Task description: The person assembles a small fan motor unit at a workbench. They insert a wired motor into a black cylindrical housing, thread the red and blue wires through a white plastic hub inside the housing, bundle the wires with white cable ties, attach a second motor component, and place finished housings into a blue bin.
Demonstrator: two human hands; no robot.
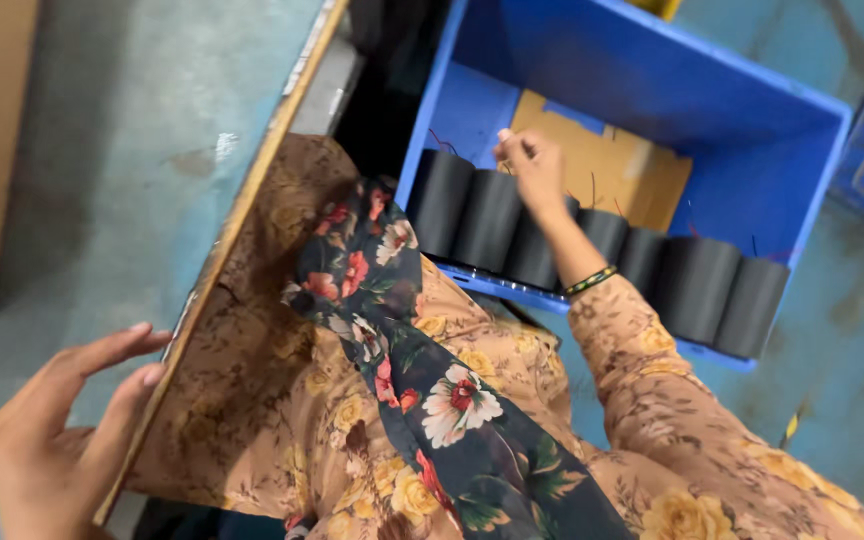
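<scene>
Black cylinders (492,222) in blue crate (652,70)

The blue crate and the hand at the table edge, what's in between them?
In the head view, the person's lap in brown flowered cloth with a dark flowered scarf lies between the blue crate and the left hand.

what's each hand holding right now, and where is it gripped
Left hand rests open at the table edge, holding nothing. Right hand reaches over black cylinders in the blue bin; any grip cannot be told.

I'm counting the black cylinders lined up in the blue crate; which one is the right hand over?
The right hand reaches over the third black cylinder from the left of the blue plastic crate; its wrist crosses that one.
</scene>
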